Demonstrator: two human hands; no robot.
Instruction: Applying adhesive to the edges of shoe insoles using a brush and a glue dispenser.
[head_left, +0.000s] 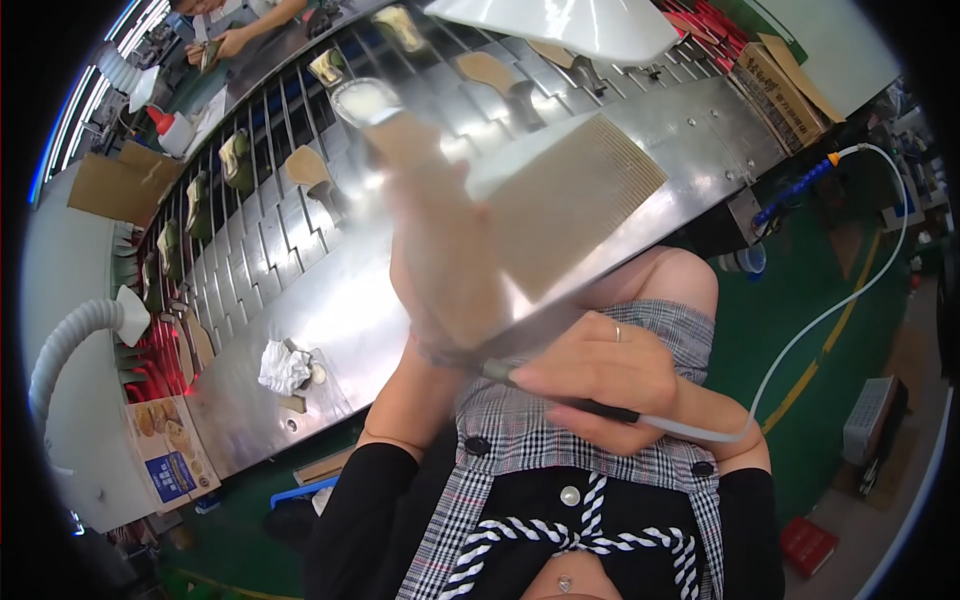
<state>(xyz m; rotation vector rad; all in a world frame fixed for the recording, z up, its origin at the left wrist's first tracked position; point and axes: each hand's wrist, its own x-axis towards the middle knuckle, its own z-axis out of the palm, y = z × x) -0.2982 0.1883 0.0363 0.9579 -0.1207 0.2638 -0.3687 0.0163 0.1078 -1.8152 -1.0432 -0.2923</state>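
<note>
My left hand (430,240) is raised over the near side of the metal bench and smeared by motion. It seems closed round a blurred, long tan piece (470,310) whose kind I cannot make out. Closer to me, my right hand (600,380) grips a dark pen-like tool (600,411) with a pale hose (700,434) running from its rear end. The tool's tip points left, toward my left wrist; whether they touch is unclear. Beyond my left hand lies a ribbed brown cardboard sheet (590,190) on the bench.
A slatted metal conveyor (265,235) carries tan sole-shaped pieces (305,165) and several dark shoe parts (237,160). Crumpled white paper (285,367) lies on the bench's left. A white lamp (570,25) overhangs the far side. Cardboard boxes (780,95) stand right. A person's hands (230,42) work at upper left.
</note>
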